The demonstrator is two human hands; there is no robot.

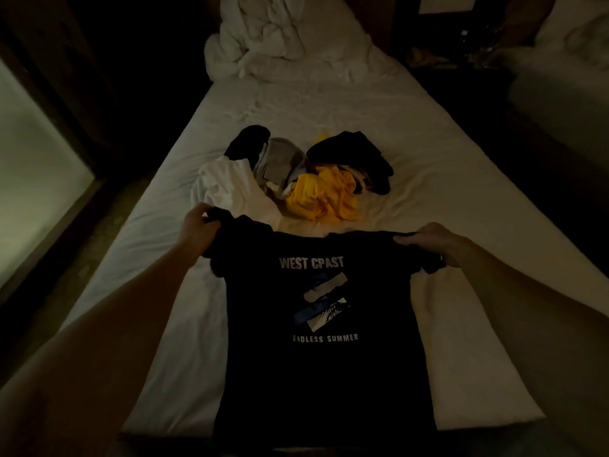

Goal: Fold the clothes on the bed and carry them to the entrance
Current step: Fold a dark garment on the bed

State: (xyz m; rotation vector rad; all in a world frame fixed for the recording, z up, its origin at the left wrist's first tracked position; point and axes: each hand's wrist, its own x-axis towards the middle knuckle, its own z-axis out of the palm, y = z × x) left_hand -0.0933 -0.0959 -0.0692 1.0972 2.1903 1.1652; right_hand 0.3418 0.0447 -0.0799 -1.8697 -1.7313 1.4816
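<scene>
While I am pinching the shoulders of the black T-shirt (316, 324), my left hand (197, 225) is curling round its left shoulder and my right hand (428, 240) is gripping the right one, thumbs and fingers closed on the cloth. I am holding the top edge taut between them, print facing up, with the body of the shirt lying down the near end of the bed (428, 127) toward me. To do this step well, I judge I should be keeping both shoulders level and laying the shirt flat on bare sheet, smoothing out the bunched sleeves before folding the sides in; the left sleeve is looking crumpled under my grip. Just beyond my hands the pile of unfolded clothes (296, 173) is waiting, white, grey, yellow and black pieces tangled together, so I should be keeping the shirt clear of it. Farther off, the white duvet (273, 37) is lying heaped at the head of the bed.
</scene>
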